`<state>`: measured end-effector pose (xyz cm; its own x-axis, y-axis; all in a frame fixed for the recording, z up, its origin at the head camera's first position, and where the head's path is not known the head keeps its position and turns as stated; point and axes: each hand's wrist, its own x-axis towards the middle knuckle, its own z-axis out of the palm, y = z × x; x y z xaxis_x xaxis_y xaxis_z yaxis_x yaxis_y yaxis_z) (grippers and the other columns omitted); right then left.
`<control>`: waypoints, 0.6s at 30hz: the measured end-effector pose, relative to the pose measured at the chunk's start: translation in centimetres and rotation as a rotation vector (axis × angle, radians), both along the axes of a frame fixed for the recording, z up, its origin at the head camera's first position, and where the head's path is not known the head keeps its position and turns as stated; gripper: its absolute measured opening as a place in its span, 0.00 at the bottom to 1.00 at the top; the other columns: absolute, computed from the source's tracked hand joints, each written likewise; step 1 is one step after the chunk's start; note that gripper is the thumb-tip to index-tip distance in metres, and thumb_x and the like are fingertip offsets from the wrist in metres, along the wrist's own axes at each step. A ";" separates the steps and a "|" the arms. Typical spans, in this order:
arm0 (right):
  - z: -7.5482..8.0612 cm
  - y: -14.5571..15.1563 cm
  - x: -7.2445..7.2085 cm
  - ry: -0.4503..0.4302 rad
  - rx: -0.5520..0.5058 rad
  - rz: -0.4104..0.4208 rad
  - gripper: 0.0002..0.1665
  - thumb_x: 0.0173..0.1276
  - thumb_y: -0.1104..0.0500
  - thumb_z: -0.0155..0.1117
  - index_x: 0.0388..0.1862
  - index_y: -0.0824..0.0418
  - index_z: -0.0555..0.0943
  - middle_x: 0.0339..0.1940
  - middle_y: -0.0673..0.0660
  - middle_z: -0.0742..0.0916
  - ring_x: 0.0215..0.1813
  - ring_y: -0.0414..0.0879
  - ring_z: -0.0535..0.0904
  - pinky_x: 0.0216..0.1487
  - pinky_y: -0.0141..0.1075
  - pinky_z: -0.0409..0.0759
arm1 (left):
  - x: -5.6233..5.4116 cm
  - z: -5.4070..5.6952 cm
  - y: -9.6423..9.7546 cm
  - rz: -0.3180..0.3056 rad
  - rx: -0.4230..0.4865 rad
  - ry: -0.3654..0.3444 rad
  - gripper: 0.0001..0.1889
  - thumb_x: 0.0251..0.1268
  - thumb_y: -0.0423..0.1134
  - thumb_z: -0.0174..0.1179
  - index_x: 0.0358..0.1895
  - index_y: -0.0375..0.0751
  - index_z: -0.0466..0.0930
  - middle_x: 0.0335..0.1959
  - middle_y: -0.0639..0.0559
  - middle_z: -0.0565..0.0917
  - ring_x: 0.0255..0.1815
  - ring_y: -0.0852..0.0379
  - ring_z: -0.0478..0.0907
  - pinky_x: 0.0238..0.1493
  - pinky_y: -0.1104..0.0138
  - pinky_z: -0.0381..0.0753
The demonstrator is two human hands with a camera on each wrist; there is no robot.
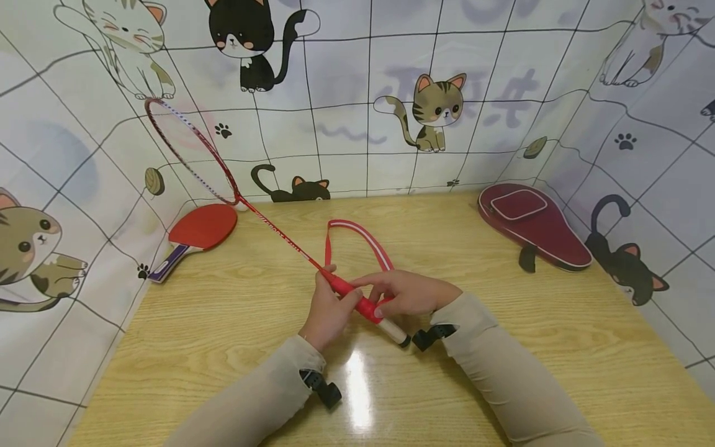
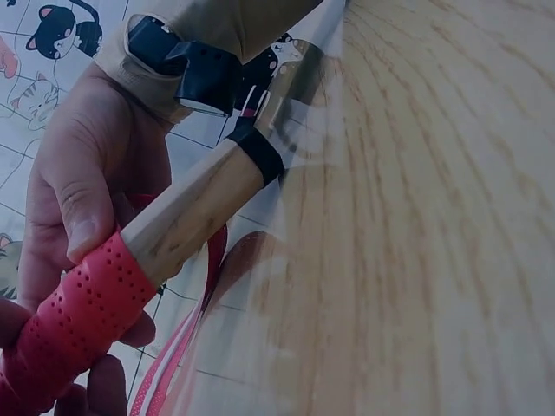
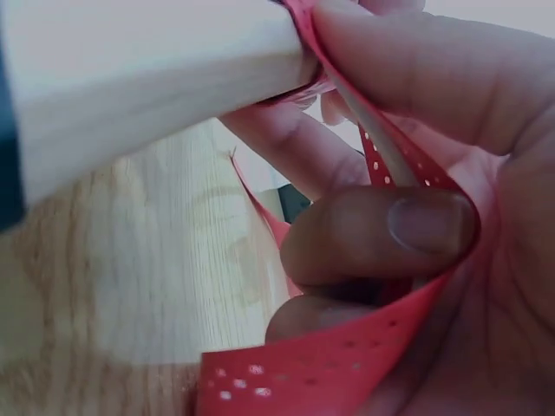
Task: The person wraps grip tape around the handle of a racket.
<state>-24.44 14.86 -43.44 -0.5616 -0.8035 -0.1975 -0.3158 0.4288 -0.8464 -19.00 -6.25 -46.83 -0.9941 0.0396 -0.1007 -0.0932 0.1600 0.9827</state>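
A red badminton racket [image 1: 279, 233] slants across the middle of the head view, its strung head up at the far left. My left hand [image 1: 328, 313] grips the handle where red perforated grip tape [image 1: 365, 307] is wound round it. Below the winding, the butt end is bare wood [image 2: 204, 195] with a dark band at its tip. My right hand [image 1: 413, 292] holds the loose tape, which runs over its curled fingers in the right wrist view [image 3: 295, 373]. Its thumb presses the tape against the handle. The free length loops up and over behind both hands.
A red table tennis bat [image 1: 203, 226] lies at the back left of the wooden table [image 1: 234, 323]. At the back right rests a dark red bat case [image 1: 530, 226] with a dark tab beside it. Cat-printed sheeting [image 1: 346, 124] walls in the back and sides.
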 end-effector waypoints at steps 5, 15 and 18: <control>-0.3 -0.1 0.0 0.038 -0.008 -0.015 0.40 0.71 0.61 0.73 0.78 0.44 0.70 0.46 0.48 0.89 0.47 0.46 0.86 0.52 0.43 0.82 | 0.2 0.1 0.0 0.005 -0.042 0.021 0.43 0.71 0.43 0.68 0.80 0.37 0.50 0.60 0.35 0.77 0.44 0.48 0.80 0.42 0.63 0.82; -0.9 0.1 -0.4 0.080 -0.015 -0.006 0.41 0.70 0.58 0.75 0.78 0.39 0.71 0.45 0.47 0.88 0.48 0.46 0.85 0.50 0.42 0.83 | 0.3 0.3 0.2 0.025 -0.022 0.014 0.40 0.74 0.40 0.66 0.78 0.36 0.50 0.63 0.32 0.75 0.49 0.46 0.82 0.47 0.62 0.83; -0.8 0.2 -0.5 0.058 -0.017 0.006 0.41 0.71 0.60 0.73 0.78 0.38 0.71 0.46 0.47 0.88 0.50 0.47 0.85 0.52 0.43 0.83 | 0.3 0.2 0.2 0.035 -0.002 0.003 0.40 0.74 0.39 0.65 0.78 0.36 0.50 0.65 0.32 0.74 0.53 0.44 0.82 0.50 0.60 0.84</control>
<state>-24.94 15.07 -44.27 -0.5668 -0.8099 -0.1509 -0.3673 0.4124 -0.8337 -18.67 -6.04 -46.58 -0.9952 0.0049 -0.0980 -0.0960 0.1587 0.9826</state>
